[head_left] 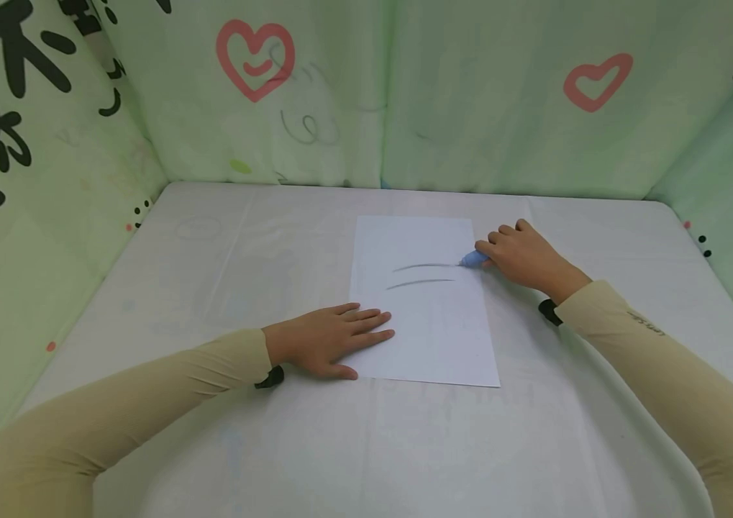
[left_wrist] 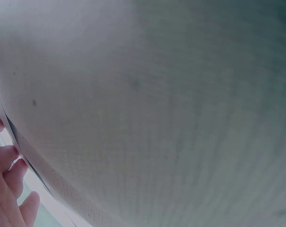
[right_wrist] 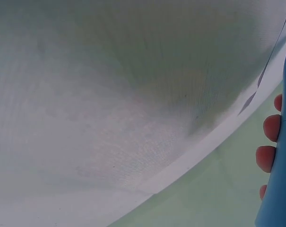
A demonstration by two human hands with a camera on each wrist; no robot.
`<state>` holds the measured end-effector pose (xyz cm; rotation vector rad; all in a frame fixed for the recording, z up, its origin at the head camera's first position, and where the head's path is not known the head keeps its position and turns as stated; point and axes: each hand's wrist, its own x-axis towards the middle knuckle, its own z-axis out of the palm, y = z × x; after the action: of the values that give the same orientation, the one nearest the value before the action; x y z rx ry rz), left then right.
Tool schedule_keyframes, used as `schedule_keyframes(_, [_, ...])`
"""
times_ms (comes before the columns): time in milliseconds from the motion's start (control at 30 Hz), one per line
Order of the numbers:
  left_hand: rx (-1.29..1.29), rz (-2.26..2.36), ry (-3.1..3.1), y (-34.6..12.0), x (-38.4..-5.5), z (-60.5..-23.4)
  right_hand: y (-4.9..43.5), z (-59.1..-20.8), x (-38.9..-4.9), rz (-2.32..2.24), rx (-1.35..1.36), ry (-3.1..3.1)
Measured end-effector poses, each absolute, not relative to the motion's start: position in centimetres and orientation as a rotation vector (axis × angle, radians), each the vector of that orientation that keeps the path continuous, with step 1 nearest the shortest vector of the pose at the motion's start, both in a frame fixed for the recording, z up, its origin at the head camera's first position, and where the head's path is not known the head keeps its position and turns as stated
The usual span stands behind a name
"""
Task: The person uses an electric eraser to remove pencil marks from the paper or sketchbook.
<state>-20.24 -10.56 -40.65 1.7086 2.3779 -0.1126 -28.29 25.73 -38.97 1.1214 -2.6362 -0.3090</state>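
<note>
A sheet of white paper (head_left: pixel 431 338) lies on the white-covered table. Two dark, slightly curved lines run across its upper half; the upper one reaches the tip of a thick blue pen-shaped tool (head_left: pixel 473 259). My right hand (head_left: pixel 524 255) grips this tool at the sheet's right edge, fingers curled round it. In the right wrist view, the tool's smooth blue body (right_wrist: pixel 279 175) shows with fingertips wrapped against it; its exact kind cannot be told. My left hand (head_left: pixel 337 338) rests flat with spread fingers on the paper's lower left. Its fingers (left_wrist: pixel 15 177) also show at the left wrist view's edge.
The table (head_left: pixel 262 259) is covered with a creased white cloth. Pale green curtains (head_left: pixel 470 108) with hearts and black lettering stand behind it and at both sides. Dark wrist straps (head_left: pixel 269 378) show below the beige sleeves.
</note>
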Motion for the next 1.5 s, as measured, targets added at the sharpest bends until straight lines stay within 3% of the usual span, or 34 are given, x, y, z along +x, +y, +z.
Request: schedule_keyframes(1500, [1.7, -0.115, 2.363, -10.6, -20.5, -40.9, 25.2, -38.9, -28.9, -0.337, 1.136, -2.664])
